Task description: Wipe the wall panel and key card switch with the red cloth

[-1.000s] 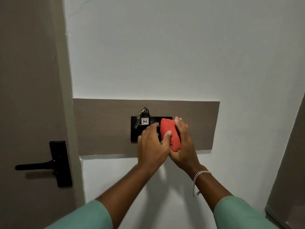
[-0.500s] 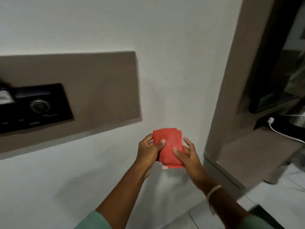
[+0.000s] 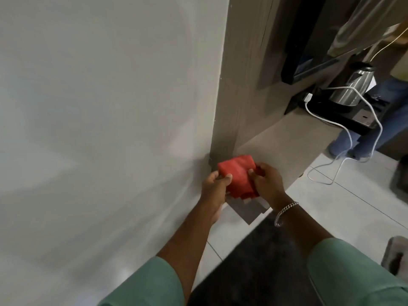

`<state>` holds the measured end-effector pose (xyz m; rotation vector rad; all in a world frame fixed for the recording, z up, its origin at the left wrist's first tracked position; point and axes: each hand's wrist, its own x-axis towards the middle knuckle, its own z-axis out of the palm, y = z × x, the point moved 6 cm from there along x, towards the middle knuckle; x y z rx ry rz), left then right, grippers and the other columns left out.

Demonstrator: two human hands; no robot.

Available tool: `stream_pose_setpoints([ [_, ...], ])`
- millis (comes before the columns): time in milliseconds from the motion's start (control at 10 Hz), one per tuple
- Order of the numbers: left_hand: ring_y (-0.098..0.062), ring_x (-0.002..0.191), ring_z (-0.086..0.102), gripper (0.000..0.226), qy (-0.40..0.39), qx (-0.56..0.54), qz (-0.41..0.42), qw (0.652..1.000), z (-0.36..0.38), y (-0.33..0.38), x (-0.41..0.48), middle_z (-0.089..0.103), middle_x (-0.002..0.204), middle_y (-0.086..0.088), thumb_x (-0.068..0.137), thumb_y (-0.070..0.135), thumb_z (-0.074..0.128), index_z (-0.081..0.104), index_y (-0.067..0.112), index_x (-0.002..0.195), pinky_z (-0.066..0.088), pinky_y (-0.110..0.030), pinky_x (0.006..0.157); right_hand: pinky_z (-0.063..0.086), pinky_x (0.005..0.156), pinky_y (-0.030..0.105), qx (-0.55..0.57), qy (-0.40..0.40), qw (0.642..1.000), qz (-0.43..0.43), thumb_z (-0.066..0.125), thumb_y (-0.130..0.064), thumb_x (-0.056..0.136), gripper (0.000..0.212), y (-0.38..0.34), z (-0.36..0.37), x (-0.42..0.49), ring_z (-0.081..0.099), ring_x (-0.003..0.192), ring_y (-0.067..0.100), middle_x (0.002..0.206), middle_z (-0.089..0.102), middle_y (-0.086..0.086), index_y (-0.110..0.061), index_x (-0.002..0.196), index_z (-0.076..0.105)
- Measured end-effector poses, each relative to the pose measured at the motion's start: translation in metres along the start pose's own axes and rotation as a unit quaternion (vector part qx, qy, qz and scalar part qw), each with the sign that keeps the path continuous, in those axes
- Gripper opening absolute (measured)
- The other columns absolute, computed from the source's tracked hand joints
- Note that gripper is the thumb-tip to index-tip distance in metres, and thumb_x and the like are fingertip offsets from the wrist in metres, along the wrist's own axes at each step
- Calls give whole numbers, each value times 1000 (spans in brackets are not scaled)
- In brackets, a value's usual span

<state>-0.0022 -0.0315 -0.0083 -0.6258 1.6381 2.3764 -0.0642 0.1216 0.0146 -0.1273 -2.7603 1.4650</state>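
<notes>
The folded red cloth (image 3: pixel 237 175) is held between both my hands in front of me, away from the wall. My left hand (image 3: pixel 215 184) pinches its left edge with thumb on top. My right hand (image 3: pixel 268 184), with a silver bracelet at the wrist, grips its right side. The wall panel and key card switch are out of view. Only plain white wall (image 3: pixel 106 129) fills the left of the head view.
A wood-toned desk (image 3: pixel 284 146) juts from a wood panel (image 3: pixel 240 74) on the right, carrying a black tray with a steel kettle (image 3: pixel 353 87) and white cable (image 3: pixel 353 138). A person's jeans legs (image 3: pixel 379 129) stand beyond. A dark mat (image 3: pixel 254 268) lies on the tiled floor.
My view swung right and down, away from the panel and switch. Both hands pulled the cloth off the switch and now hold it lower, near the desk corner.
</notes>
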Motion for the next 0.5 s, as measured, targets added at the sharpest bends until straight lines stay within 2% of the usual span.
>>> stream_pose_setpoints([
  [100,-29,108,63,26,-39,-3,-6,999,9,-13,23,64,115,-10,96,18,54,53,17,121,50,-44,98,41,78,29,-73,20,997,-15,52,0,89,24,31,0,39,60,86,29,100,72,19,-4,107,67],
  [200,-28,110,63,22,-30,0,3,1000,-2,-9,29,64,115,-9,96,17,52,49,22,118,48,-42,100,47,84,37,-122,4,992,-40,48,1,90,28,36,8,55,63,96,39,106,70,23,-3,113,64],
  [300,-26,108,65,30,9,61,45,997,-33,10,23,64,116,-10,97,19,53,53,16,126,50,-36,94,47,96,46,-188,-1,981,-38,47,-9,93,31,36,15,63,59,109,43,118,65,26,-4,120,60],
  [400,-25,102,67,35,39,158,92,982,-51,37,13,67,113,-8,94,22,57,57,10,127,52,-35,91,43,101,48,-226,41,973,-30,49,-15,93,34,22,6,57,52,119,42,128,60,23,-7,125,58],
  [500,-24,106,66,42,98,276,169,941,-71,82,-16,70,115,-7,86,32,58,63,12,122,50,-41,102,41,99,49,-296,73,945,-117,52,-18,92,35,-17,1,29,50,121,39,129,60,18,-10,125,58],
])
